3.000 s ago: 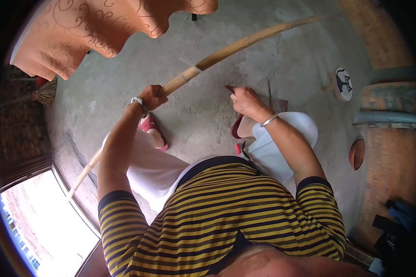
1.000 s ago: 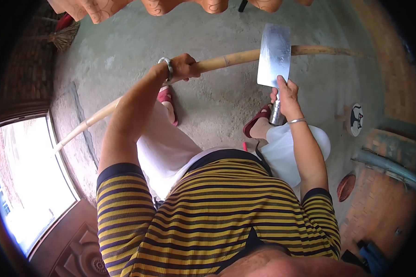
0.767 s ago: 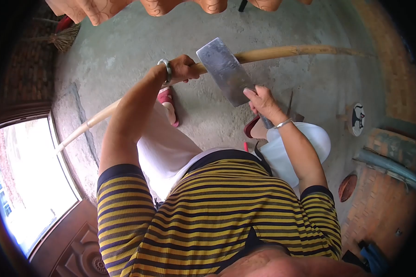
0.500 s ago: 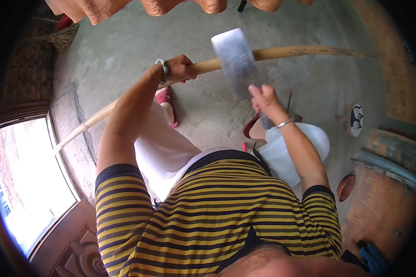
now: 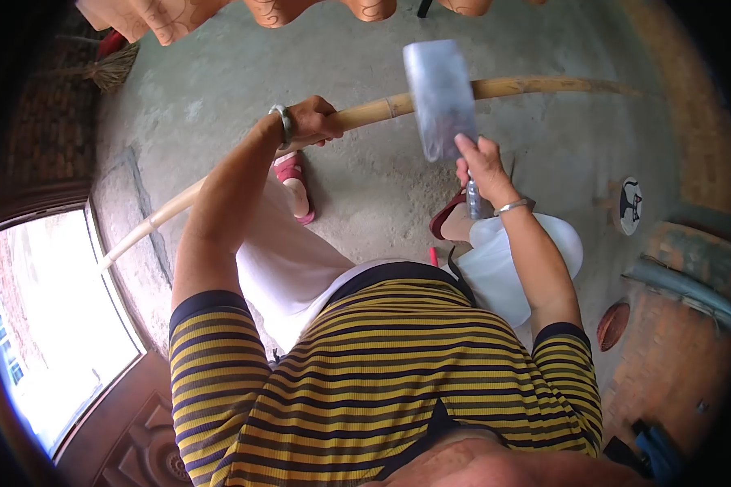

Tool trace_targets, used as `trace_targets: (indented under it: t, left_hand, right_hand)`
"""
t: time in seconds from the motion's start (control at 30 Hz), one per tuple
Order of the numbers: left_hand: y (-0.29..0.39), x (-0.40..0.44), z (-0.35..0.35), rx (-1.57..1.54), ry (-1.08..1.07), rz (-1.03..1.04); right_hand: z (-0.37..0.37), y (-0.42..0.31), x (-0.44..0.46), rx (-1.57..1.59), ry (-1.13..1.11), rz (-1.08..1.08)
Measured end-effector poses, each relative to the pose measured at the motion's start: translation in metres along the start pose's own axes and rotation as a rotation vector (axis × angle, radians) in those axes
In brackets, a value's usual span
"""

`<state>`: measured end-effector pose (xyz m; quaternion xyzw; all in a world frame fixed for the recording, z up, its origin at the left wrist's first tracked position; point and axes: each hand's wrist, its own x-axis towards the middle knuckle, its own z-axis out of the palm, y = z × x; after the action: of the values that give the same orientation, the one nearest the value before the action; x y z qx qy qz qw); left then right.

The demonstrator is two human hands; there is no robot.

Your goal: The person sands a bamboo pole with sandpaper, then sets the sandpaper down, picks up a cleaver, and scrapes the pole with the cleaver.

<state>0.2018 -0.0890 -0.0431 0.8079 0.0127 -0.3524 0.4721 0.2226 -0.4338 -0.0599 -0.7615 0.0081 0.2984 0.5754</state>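
While forward, right hand around cleaver-handle

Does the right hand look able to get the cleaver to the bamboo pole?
Likely yes: the right hand holds the cleaver, which overlaps the bamboo pole in this view, with the left hand gripping the pole off to one side. Contact is unclear.

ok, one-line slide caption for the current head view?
Left hand grips a bamboo pole while the right hand holds a motion-blurred cleaver that overlaps the pole in view.
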Motion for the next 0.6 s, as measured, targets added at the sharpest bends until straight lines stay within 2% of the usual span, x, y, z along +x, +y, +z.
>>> trace_targets:
  t: [0.07, 0.13, 0.2, 0.3, 0.4, 0.5, 0.6]
  left_hand:
    - [0.001, 0.001, -0.002, -0.006, -0.014, 0.003]
    - [0.001, -0.001, -0.002, -0.002, -0.02, 0.01]
    - [0.008, -0.006, -0.001, 0.083, 0.026, -0.034]
    - [0.008, -0.004, 0.005, 0.164, 0.045, -0.056]
    - [0.007, -0.003, 0.005, 0.161, 0.069, -0.069]
    - [0.003, -0.003, 0.006, 0.169, 0.089, -0.081]
    - [0.005, 0.0, 0.007, 0.172, 0.099, -0.081]
  right_hand:
    - [-0.004, -0.003, 0.002, 0.07, 0.06, 0.005]
    - [0.011, 0.005, -0.007, -0.141, -0.037, -0.043]
    - [0.014, 0.007, -0.008, -0.216, -0.072, -0.172]
    - [-0.012, 0.004, 0.0, -0.147, 0.037, -0.048]
    - [-0.045, 0.002, 0.01, 0.227, 0.231, -0.017]
    - [-0.05, 0.002, 0.009, 0.219, 0.16, -0.027]
    - [-0.006, 0.004, -0.005, -0.198, -0.029, 0.017]
